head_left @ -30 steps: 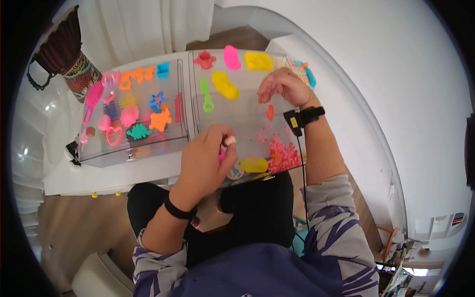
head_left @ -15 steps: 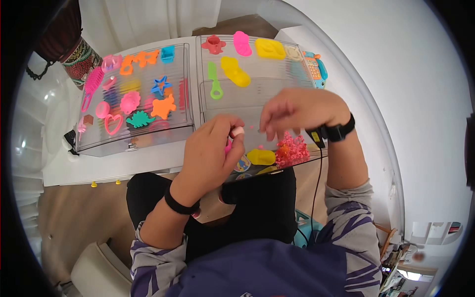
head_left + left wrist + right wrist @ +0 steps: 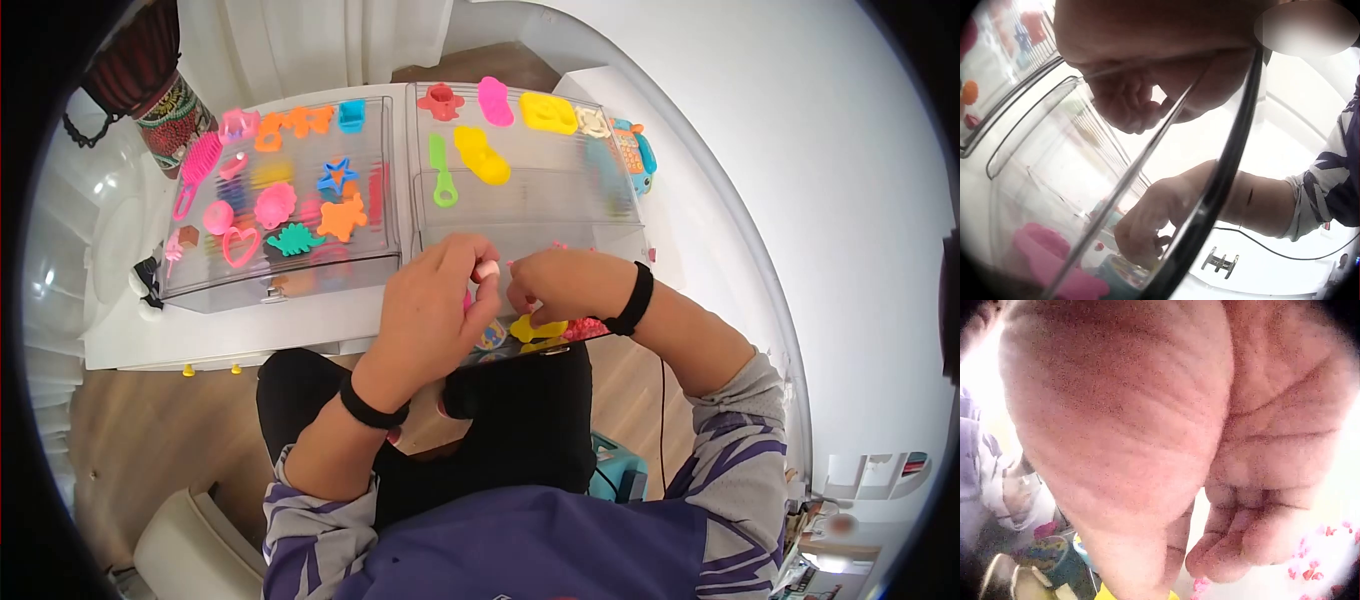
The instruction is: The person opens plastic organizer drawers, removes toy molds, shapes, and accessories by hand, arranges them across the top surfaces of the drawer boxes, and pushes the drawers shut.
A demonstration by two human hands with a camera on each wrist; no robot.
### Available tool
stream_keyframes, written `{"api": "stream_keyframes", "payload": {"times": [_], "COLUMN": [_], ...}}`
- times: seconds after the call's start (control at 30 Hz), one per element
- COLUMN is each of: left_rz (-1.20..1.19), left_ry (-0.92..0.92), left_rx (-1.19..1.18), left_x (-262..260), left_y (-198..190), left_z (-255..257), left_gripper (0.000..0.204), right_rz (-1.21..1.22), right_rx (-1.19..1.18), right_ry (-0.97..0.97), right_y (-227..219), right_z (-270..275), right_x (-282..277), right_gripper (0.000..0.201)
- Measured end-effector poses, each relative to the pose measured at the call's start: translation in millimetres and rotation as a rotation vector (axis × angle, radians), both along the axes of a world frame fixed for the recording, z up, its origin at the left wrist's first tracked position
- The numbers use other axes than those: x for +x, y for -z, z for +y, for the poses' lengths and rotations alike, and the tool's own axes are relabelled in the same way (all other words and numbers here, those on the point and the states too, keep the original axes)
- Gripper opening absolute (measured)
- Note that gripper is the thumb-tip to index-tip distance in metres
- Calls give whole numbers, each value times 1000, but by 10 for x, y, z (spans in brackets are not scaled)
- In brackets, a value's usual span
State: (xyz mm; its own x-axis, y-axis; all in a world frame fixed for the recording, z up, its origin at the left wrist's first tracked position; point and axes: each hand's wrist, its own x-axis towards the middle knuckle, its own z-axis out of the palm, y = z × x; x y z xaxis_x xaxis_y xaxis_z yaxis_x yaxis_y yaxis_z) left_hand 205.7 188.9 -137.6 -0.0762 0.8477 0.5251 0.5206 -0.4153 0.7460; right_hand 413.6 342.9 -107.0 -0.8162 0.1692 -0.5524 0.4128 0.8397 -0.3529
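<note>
Between the thumb and curled index finger of my left hand a small pale lump is pinched, just above the clear drawer. The left wrist view shows this hand beyond the drawer's clear wall. My right hand reaches down into the drawer, fingers bent loosely downward. Below its fingertips are a yellow toy piece and a round tub with a picture lid. In the right wrist view the thumb overlaps something yellow. A pink toy piece lies near the tub.
Pink and red bits lie in the drawer beneath the right forearm. Clear box tops hold a green comb-like piece, a yellow mold, a blue star and a pink brush. A toy phone stands at right.
My right hand has swung from over the far part of the right box down and toward me, into the drawer beside the left hand. The left hand keeps its pinch on the pale lump.
</note>
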Motion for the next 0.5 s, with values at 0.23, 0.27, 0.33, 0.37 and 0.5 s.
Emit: {"api": "stream_keyframes", "payload": {"times": [0.23, 0.27, 0.33, 0.37, 0.5], "left_rz": [-31, -25, -16, -11, 0], "left_ry": [-1, -2, -1, -1, -4], "left_rx": [1, 17, 42, 31, 15], "left_x": [-5, -1, 5, 3, -3], "left_y": [6, 10, 8, 9, 7], "left_z": [-11, -12, -4, -8, -9], "left_gripper": [25, 25, 25, 23, 20], "right_rz": [98, 250, 409, 604, 644], "right_rx": [-63, -111, -152, -196, -136], "right_ry": [306, 373, 440, 560, 643], "right_y": [-821, -852, -787, -688, -522], "right_z": [115, 225, 467, 610, 976], "right_x": [25, 73, 66, 18, -177], "right_gripper": [14, 13, 13, 18, 33]}}
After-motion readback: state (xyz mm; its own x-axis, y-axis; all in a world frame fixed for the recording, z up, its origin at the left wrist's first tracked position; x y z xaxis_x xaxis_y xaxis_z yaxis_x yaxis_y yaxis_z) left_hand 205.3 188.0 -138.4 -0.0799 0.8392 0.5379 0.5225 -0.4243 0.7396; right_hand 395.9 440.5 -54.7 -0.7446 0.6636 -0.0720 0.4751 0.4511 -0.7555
